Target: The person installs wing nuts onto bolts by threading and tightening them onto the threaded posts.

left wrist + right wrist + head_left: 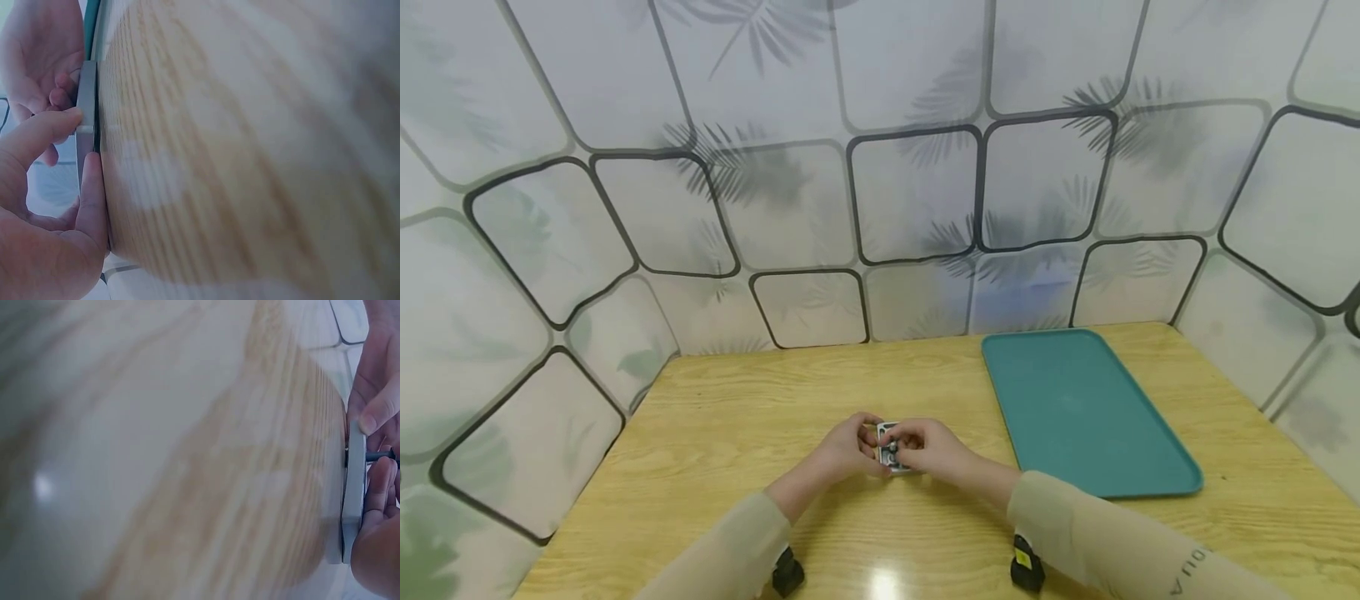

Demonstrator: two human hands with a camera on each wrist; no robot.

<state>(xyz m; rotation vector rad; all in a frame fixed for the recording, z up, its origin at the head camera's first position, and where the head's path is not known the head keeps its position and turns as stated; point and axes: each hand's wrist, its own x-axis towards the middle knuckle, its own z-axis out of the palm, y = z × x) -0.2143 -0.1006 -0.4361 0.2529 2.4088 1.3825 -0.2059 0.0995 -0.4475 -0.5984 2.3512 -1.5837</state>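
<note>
Both hands meet at a small silver metal plate (885, 457) with cutouts, held low over the wooden table. My left hand (848, 450) grips the plate's left side; in the left wrist view a finger and thumb (72, 120) press on its edge. From the plate's face stands a thin dark pin (377, 456), seen side-on in the right wrist view. My right hand (936, 450) curls over the plate and pinches this pin between thumb and fingers. Its fingers hide part of the plate's right half.
A teal tray (1075, 408) lies on the table's right side, beyond the right forearm. The wooden table (737, 417) runs back to a wall covering (917, 192) with leaf and rounded-frame patterns. Dark wrist-worn devices (1027, 565) hang under the sleeves.
</note>
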